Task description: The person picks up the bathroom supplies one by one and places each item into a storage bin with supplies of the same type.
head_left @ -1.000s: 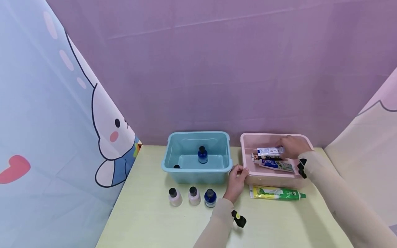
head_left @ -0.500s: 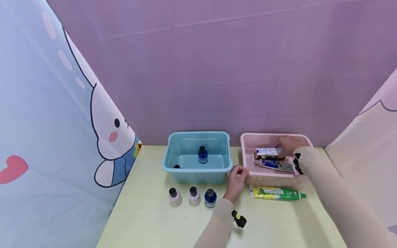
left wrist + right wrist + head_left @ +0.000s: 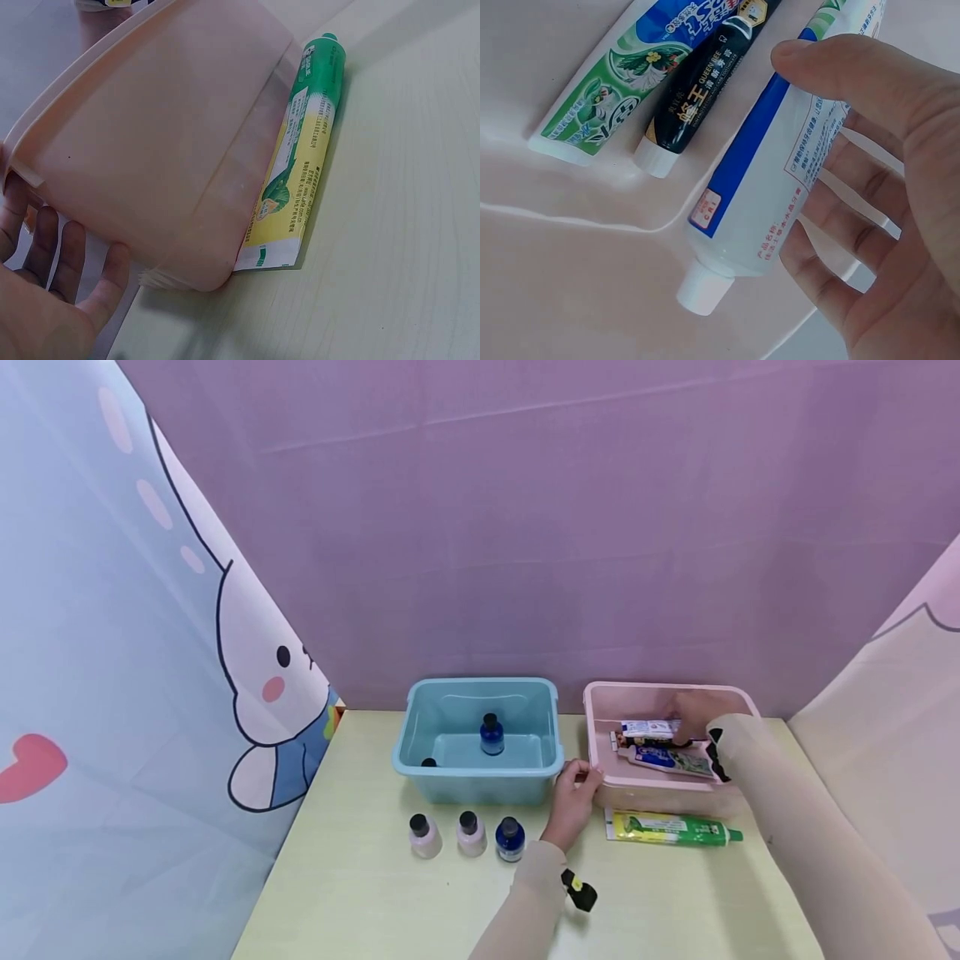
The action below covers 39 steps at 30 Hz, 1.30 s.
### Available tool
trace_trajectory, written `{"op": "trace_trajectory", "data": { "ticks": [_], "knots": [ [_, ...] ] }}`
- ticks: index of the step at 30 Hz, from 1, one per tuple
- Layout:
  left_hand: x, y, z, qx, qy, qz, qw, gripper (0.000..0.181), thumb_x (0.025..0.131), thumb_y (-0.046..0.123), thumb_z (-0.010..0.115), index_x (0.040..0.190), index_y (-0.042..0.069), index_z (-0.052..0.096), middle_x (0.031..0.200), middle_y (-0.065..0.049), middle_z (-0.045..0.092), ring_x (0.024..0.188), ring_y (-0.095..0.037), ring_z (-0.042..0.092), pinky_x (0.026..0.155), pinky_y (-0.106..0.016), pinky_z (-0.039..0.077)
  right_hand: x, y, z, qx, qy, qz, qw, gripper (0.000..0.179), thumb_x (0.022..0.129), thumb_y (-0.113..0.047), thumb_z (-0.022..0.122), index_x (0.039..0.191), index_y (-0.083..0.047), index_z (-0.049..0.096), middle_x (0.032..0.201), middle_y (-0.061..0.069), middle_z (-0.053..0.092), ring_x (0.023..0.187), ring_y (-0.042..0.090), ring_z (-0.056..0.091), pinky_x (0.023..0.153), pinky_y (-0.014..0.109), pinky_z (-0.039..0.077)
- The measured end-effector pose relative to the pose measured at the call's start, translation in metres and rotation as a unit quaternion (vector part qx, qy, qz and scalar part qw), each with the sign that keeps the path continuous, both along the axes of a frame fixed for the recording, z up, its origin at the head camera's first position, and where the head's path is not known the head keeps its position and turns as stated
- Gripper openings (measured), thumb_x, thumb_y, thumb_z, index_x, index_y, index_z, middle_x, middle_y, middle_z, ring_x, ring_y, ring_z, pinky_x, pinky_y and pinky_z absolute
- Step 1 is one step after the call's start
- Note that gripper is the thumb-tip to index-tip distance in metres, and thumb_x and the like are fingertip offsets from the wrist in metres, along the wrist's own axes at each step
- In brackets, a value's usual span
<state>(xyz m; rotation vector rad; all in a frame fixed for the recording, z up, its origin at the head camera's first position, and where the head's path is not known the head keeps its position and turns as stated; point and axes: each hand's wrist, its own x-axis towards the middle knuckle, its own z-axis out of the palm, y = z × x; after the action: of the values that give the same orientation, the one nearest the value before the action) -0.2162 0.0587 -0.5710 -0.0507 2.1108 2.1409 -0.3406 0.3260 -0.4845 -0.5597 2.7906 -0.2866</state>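
My left hand (image 3: 572,806) grips the front left corner of a pink plastic bin (image 3: 660,797); the left wrist view shows its fingers (image 3: 69,259) spread along the rim and wall. Inside the bin, my right hand (image 3: 900,187) holds a white toothpaste tube (image 3: 765,180) with a blue stripe, thumb over one edge and fingers along the other. Beside it lie a black toothpaste tube (image 3: 697,97) and a blue-and-green toothpaste tube (image 3: 622,82). Along the bin's front wall, a yellow-and-green toothpaste tube (image 3: 296,157) rests on the table.
Left of the pink bin stands a light blue bin (image 3: 480,789) containing two black-capped bottles, one of them blue (image 3: 492,739). Before it on the table (image 3: 375,902) are two pale pink bottles (image 3: 425,842) and a blue bottle (image 3: 510,843). A purple curtain (image 3: 480,527) hangs behind.
The right hand and forearm have shifted slightly left within the pink bin, and the white tube moved a little with them. The left hand keeps its hold on the corner.
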Motion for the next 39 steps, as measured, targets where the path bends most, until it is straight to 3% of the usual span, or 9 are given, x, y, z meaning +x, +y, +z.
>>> {"op": "trace_trajectory", "data": {
  "ticks": [6, 10, 14, 16, 20, 22, 27, 33, 39],
  "knots": [
    [0.0, 0.0, 0.0, -0.007, -0.003, 0.004, 1.0, 0.019, 0.102, 0.037, 0.062, 0.097, 0.019, 0.064, 0.111, 0.009, 0.055, 0.106, -0.012, 0.051, 0.088, -0.028, 0.051, 0.001, 0.0, -0.004, -0.01, -0.011, -0.047, 0.9988, 0.036, 0.073, -0.012, 0.086, 0.108, -0.009, 0.079, 0.114, 0.014, 0.075, 0.102, 0.031, 0.068, 0.089, 0.056, 0.055],
    [0.0, 0.001, -0.001, -0.005, 0.0, 0.007, 1.0, 0.019, 0.102, 0.036, 0.062, 0.097, 0.018, 0.064, 0.11, 0.009, 0.055, 0.106, -0.012, 0.05, 0.087, -0.027, 0.05, 0.002, 0.0, -0.008, -0.005, -0.008, -0.063, 0.998, 0.037, 0.073, -0.014, 0.087, 0.11, -0.012, 0.079, 0.117, 0.014, 0.074, 0.105, 0.031, 0.068, 0.089, 0.056, 0.055],
    [0.001, 0.001, 0.0, -0.006, 0.0, 0.007, 1.0, 0.018, 0.102, 0.034, 0.061, 0.096, 0.018, 0.064, 0.109, 0.01, 0.054, 0.106, -0.012, 0.05, 0.087, -0.028, 0.05, 0.003, 0.001, -0.011, -0.002, 0.006, -0.057, 0.9984, 0.038, 0.073, -0.013, 0.086, 0.11, -0.013, 0.079, 0.116, 0.012, 0.075, 0.104, 0.031, 0.068, 0.09, 0.056, 0.054],
    [0.002, 0.001, 0.001, -0.006, -0.002, 0.005, 1.0, 0.017, 0.103, 0.033, 0.061, 0.096, 0.018, 0.064, 0.11, 0.01, 0.054, 0.106, -0.012, 0.05, 0.088, -0.029, 0.05, 0.004, 0.001, -0.01, 0.015, 0.032, -0.039, 0.9986, 0.031, 0.076, -0.012, 0.082, 0.106, -0.016, 0.079, 0.109, 0.007, 0.076, 0.099, 0.027, 0.068, 0.088, 0.052, 0.055],
    [0.003, 0.001, 0.002, -0.006, -0.004, 0.001, 1.0, 0.017, 0.103, 0.034, 0.06, 0.097, 0.018, 0.064, 0.112, 0.009, 0.054, 0.107, -0.012, 0.051, 0.089, -0.029, 0.051, 0.008, -0.002, -0.003, 0.015, 0.08, -0.026, 0.9964, 0.023, 0.08, -0.008, 0.076, 0.099, -0.019, 0.078, 0.101, 0.001, 0.073, 0.09, 0.023, 0.063, 0.083, 0.047, 0.053],
    [0.003, 0.001, 0.003, -0.005, -0.002, 0.002, 1.0, 0.018, 0.103, 0.034, 0.06, 0.097, 0.018, 0.064, 0.112, 0.009, 0.054, 0.107, -0.012, 0.051, 0.089, -0.028, 0.051, 0.01, -0.004, 0.002, 0.001, 0.087, -0.029, 0.9958, 0.021, 0.081, -0.007, 0.075, 0.099, -0.018, 0.077, 0.102, 0.004, 0.072, 0.09, 0.026, 0.062, 0.083, 0.049, 0.051],
    [0.003, 0.002, 0.004, -0.003, 0.004, 0.006, 1.0, 0.017, 0.102, 0.033, 0.061, 0.096, 0.017, 0.064, 0.109, 0.01, 0.054, 0.105, -0.011, 0.051, 0.087, -0.027, 0.05, 0.012, -0.004, 0.009, -0.006, 0.065, -0.03, 0.9974, 0.02, 0.085, -0.009, 0.075, 0.103, -0.017, 0.077, 0.109, 0.007, 0.073, 0.098, 0.029, 0.065, 0.088, 0.053, 0.052],
    [0.003, 0.001, 0.003, -0.006, 0.008, 0.003, 0.9999, 0.018, 0.102, 0.033, 0.062, 0.097, 0.016, 0.064, 0.109, 0.009, 0.054, 0.104, -0.011, 0.051, 0.086, -0.025, 0.049, 0.015, -0.005, 0.015, 0.008, 0.05, -0.012, 0.9986, 0.016, 0.089, -0.014, 0.073, 0.104, -0.017, 0.078, 0.105, 0.004, 0.076, 0.092, 0.021, 0.067, 0.085, 0.05, 0.055],
    [0.003, 0.0, 0.002, -0.001, 0.002, 0.001, 1.0, 0.019, 0.103, 0.035, 0.061, 0.098, 0.017, 0.064, 0.11, 0.009, 0.055, 0.105, -0.011, 0.051, 0.088, -0.028, 0.05, 0.027, -0.011, 0.025, -0.015, 0.035, -0.034, 0.9987, 0.018, 0.092, -0.016, 0.073, 0.109, -0.015, 0.077, 0.1, 0.002, 0.073, 0.091, 0.022, 0.066, 0.083, 0.05, 0.052]
  ]
}}
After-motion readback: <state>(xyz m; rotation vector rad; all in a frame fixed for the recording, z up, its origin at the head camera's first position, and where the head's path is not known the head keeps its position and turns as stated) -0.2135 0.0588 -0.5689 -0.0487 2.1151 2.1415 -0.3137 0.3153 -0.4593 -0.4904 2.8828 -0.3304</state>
